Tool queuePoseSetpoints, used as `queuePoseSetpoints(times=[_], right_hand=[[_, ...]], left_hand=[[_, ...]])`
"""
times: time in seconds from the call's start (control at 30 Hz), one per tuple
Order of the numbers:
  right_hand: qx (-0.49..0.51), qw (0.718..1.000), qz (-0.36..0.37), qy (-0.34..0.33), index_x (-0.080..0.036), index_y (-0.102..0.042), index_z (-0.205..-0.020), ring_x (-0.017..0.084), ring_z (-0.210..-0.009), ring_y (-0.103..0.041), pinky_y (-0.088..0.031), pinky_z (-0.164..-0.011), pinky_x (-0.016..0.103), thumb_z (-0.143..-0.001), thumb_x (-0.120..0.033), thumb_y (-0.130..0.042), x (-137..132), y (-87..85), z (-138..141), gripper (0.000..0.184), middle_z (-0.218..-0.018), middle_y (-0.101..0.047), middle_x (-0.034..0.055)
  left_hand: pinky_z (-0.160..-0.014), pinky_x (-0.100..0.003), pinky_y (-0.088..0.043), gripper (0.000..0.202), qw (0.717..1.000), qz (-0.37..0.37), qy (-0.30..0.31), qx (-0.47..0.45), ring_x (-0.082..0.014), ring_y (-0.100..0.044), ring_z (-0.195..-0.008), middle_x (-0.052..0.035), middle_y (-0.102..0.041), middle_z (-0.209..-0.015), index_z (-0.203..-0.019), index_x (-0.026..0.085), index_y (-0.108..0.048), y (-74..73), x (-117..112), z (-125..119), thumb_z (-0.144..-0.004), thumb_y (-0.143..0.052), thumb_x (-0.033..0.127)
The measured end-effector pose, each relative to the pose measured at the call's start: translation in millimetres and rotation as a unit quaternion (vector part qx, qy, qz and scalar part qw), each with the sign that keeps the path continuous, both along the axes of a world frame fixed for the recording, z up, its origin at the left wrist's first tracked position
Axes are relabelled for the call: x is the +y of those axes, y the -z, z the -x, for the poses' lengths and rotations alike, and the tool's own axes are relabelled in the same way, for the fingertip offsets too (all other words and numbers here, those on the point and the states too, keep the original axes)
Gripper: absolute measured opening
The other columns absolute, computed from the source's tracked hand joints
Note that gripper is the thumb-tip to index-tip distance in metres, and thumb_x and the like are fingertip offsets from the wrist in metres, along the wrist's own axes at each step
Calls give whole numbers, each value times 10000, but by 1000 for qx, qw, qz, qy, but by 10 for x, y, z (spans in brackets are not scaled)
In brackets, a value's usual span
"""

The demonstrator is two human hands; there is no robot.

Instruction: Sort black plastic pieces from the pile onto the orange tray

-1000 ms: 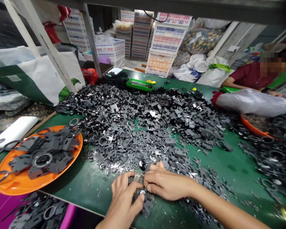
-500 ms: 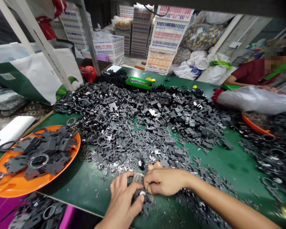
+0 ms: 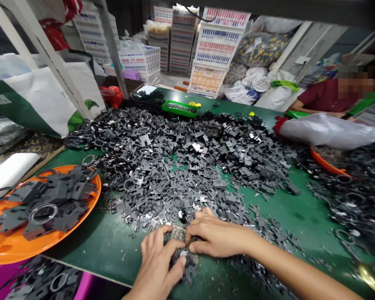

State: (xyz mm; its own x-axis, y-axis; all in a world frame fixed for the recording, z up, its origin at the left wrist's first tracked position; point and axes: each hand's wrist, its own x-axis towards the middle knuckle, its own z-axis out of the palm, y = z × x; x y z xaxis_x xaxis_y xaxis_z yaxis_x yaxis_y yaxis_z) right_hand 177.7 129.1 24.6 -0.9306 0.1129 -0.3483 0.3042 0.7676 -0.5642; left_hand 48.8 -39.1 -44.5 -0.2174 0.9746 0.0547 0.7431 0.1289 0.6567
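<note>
A clump of grey plastic parts [image 3: 183,254] is gripped just above the green workbench [image 3: 300,212], its long axis pointing forward toward a heap of parts [image 3: 181,166]. The left hand [image 3: 158,262] and right hand [image 3: 217,237] are nearly closed on it.

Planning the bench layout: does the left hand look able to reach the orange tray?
Probably yes: only a few stray scraps lie on the green bench between the left hand and the orange tray.
</note>
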Motion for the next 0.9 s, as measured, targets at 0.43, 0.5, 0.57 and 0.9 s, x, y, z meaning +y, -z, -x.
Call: queuePoseSetpoints(times=[0.43, 0.5, 0.57, 0.9], right_hand=[[151, 879, -216, 398, -215, -630, -972, 277, -945, -538, -292, -888, 490, -863, -249, -486, 813, 222, -20, 184, -933, -673, 83], [175, 891, -166, 384, -225, -628, -975, 232, -886, -573, -372, -847, 410, -875, -283, -480, 461, 151, -29, 188, -926, -680, 50], [220, 915, -10, 339, -220, -636, -981, 193, -860, -598, -435, -783, 323, -877, -296, -482, 35, 115, -27, 201, -943, -683, 31], [137, 942, -24, 306, -228, -639, -1072, 234, -906, -568, -408, -824, 387, -863, -250, -531, -714, 319, -473, 237, -970, -684, 50]], left_hand=[[-909, -501, -383, 323, 995, -58, -50, -63, -291, -451, -1106, -81, -491, -1199, -1108, 275, -538, 145, -77, 25, -839, -538, 453], [-943, -487, -391, 409, 992, -66, -42, -95, -278, -437, -1164, -89, -469, -1259, -1256, 287, -441, 81, -38, 79, -883, -486, 446], [-989, -478, -371, 477, 990, -99, -12, -104, -266, -401, -1231, -92, -430, -1338, -1360, 305, -323, -29, 31, 117, -914, -444, 425], [-894, -289, -499, 493, 955, -171, 196, -140, -176, -589, -1015, -48, -605, -1104, -1236, 258, -396, -417, 38, 164, -788, -570, 152]])
